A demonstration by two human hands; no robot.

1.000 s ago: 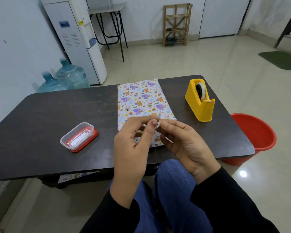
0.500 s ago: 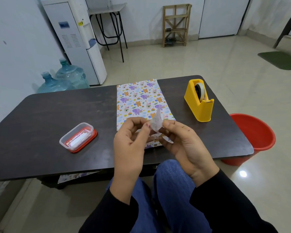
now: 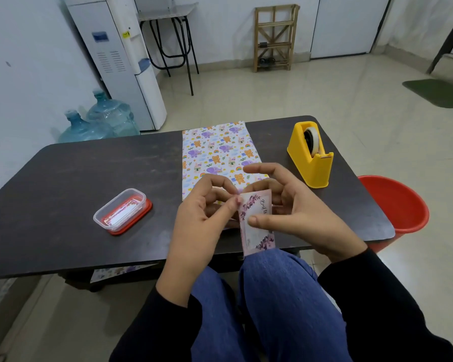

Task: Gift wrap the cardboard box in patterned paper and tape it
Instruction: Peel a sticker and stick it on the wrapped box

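Left grip point(image 3: 202, 218) pinching tag point(image 3: 258, 236) top corner; right grip point(image 3: 298, 215) pinching tag, thumb on face. Wrapped box point(image 3: 215, 152) on tabletop point(image 3: 76, 178) behind both grips; dispenser point(image 3: 311, 163) right.

a seated person in black sleeves and blue jeans holds a small pink gift tag point(image 3: 258, 237) with a purple floral border over the near edge of a dark table point(image 3: 76, 184). the left hand point(image 3: 199, 220) pinches its top left corner; the right hand point(image 3: 293, 212) sets its thumb on the face, fingers behind. just beyond the hands lies patterned paper point(image 3: 217, 152) printed with elephants, bears and rainbows. a yellow tape dispenser point(image 3: 311, 158) stands to its right, a clear container point(image 3: 120, 211) on a red lid to its left. a red bucket point(image 3: 398, 202) sits on the floor.
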